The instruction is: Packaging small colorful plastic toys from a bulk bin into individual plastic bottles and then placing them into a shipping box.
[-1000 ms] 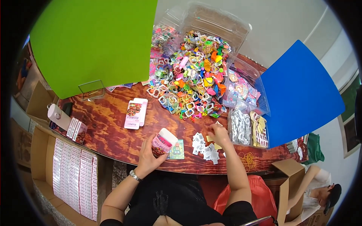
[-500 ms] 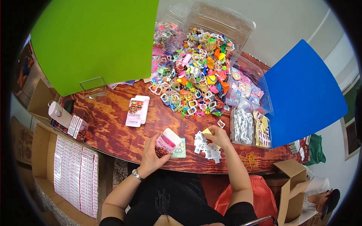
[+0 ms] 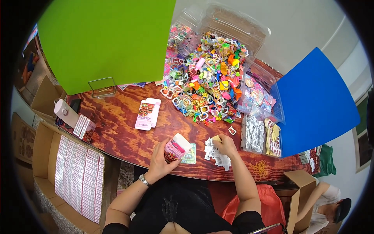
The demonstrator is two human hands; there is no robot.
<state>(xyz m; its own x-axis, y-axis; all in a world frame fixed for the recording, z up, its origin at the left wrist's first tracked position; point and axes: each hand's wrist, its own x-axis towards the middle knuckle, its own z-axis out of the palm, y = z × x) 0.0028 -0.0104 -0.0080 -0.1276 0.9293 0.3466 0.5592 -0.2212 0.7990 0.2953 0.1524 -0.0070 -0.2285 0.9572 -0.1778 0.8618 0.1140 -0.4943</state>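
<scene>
My left hand [image 3: 160, 159] is wrapped round a small pink carton [image 3: 176, 149] with its white top flap up; something bright pink shows inside. Partly behind the carton, a green picture card [image 3: 189, 154] lies on the table. Over a heap of small white printed packets [image 3: 219, 158], my right hand [image 3: 226, 146] is closed, with a pale yellow slip [image 3: 216, 138] at its fingertips. A small sticker-like picture square [image 3: 232, 130] lies just beyond that hand. Further left, flat pink cartons [image 3: 148, 114] lie on the table.
A big pile of colourful plastic trinkets [image 3: 206, 78] covers the far middle. Clear bins at right hold white packets [image 3: 254, 134] and yellow slips [image 3: 272, 136]. Green [image 3: 105, 43] and blue [image 3: 311, 105] panels stand either side. Packed cartons fill a cardboard box [image 3: 78, 175]. A person [image 3: 327, 202] is at lower right.
The whole view has shifted slightly, moving the scene a little rightward. Both hands keep nearly the same pose. The other person's arm now reaches toward the cardboard box at lower right.
</scene>
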